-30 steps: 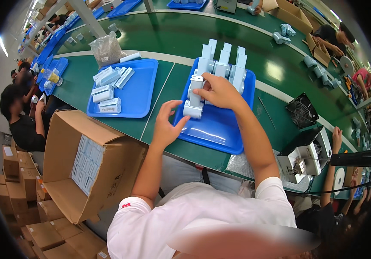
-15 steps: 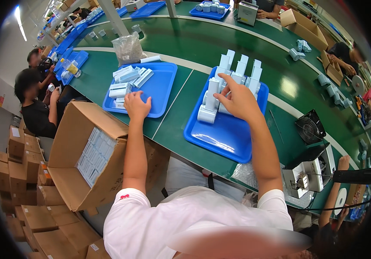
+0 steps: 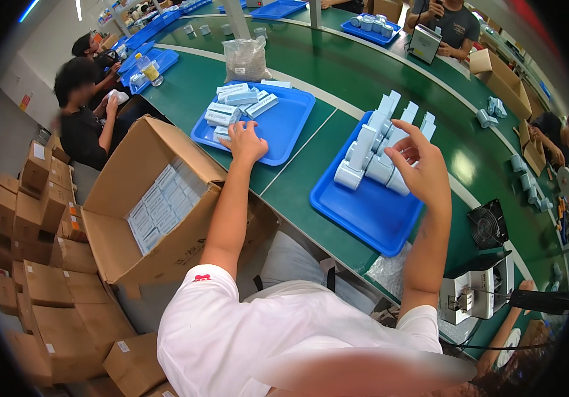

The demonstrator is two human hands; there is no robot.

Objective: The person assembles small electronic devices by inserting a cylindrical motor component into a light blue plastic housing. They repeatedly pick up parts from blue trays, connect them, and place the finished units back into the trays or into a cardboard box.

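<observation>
My left hand (image 3: 246, 142) rests at the near side of a blue tray (image 3: 291, 122), its fingers spread beside a loose pile of small pale-blue and white boxes (image 3: 223, 114). Whether the fingertips touch the nearest box is hard to tell. Above a second blue tray (image 3: 364, 221) on the right hovers my right hand (image 3: 423, 169), thumb and forefinger apart and nothing visible between them. Close to it, several light-blue plastic devices (image 3: 364, 147) with round bases and tall upright handles stand grouped in that tray; the hand hides some of them.
An open carton (image 3: 116, 248) packed with similar small boxes stands left, below the table edge. A clear bag (image 3: 244, 59) sits behind the left tray. A black fan (image 3: 488, 223) and a white machine (image 3: 473, 294) are at right. Co-workers sit left and beyond the green table (image 3: 327, 142).
The view has shifted, so the scene sits further right and the carton shows more. My right hand has moved right, away from the front-left device. My left hand stays by the boxes.
</observation>
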